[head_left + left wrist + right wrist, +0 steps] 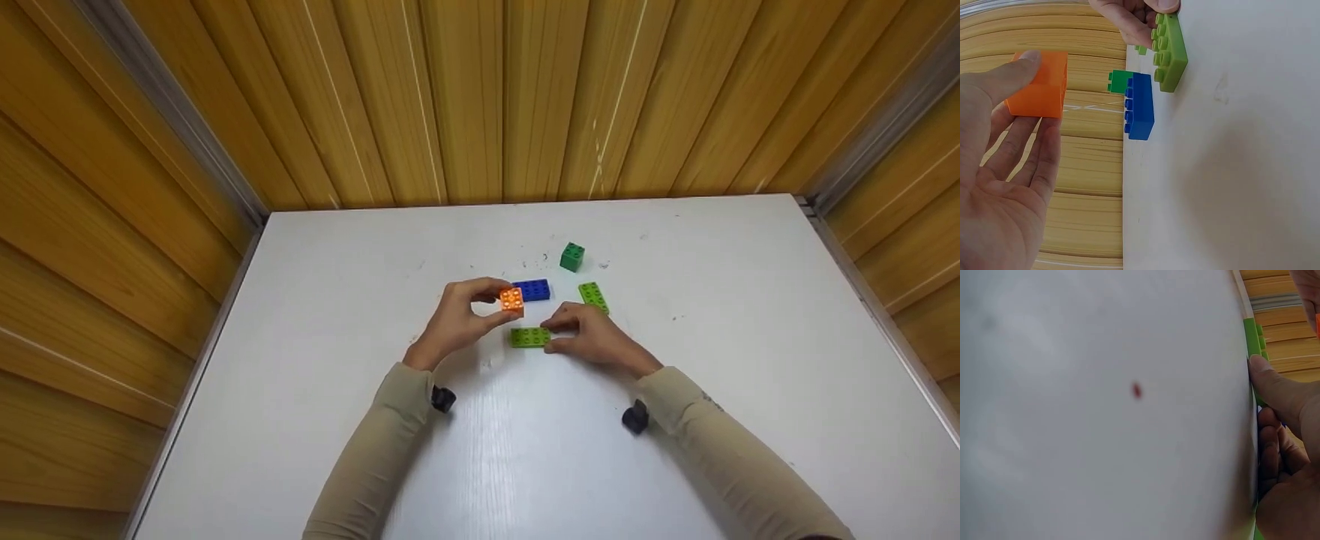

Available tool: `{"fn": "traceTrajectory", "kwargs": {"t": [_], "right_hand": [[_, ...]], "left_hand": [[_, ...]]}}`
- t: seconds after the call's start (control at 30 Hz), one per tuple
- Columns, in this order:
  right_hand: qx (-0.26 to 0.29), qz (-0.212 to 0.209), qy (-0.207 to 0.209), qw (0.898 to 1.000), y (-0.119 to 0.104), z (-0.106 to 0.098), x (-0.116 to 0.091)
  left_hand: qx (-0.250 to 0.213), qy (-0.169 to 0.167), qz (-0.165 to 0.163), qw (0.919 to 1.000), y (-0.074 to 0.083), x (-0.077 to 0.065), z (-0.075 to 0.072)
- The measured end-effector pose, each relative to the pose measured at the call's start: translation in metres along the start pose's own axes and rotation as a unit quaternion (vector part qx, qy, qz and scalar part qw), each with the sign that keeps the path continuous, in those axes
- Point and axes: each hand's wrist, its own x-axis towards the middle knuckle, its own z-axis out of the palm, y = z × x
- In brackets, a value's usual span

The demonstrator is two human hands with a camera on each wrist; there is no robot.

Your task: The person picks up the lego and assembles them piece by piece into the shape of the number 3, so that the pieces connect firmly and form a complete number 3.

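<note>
Between thumb and fingers, my left hand (pixel 459 315) pinches an orange building brick (pixel 511 301), raised above the table with its studs up. The left wrist view shows the thumb on one side of this orange brick (pixel 1040 84). My right hand (pixel 592 334) grips the right end of a light green brick (pixel 529 337) that lies on the table. In the right wrist view its thumb presses along the light green brick (pixel 1252 336). Just behind the left hand's fingertips lies a blue brick (pixel 534 290), partly covered by them.
A second light green brick (pixel 592 296) lies behind the right hand. Farther back stands a dark green brick (pixel 572 256). The white table (pixel 315 300) meets wood-patterned walls (pixel 472 105) at the back and sides.
</note>
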Motion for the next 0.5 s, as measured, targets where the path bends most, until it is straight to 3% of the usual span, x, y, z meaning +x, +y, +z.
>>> {"fn": "traceTrajectory", "kwargs": {"t": [0.5], "right_hand": [[-0.013,-0.009,0.0,1.0,0.0003,-0.0001,0.0007]], "left_hand": [[-0.011,-0.012,0.002,0.9999,0.0008,0.004,0.0079]]}}
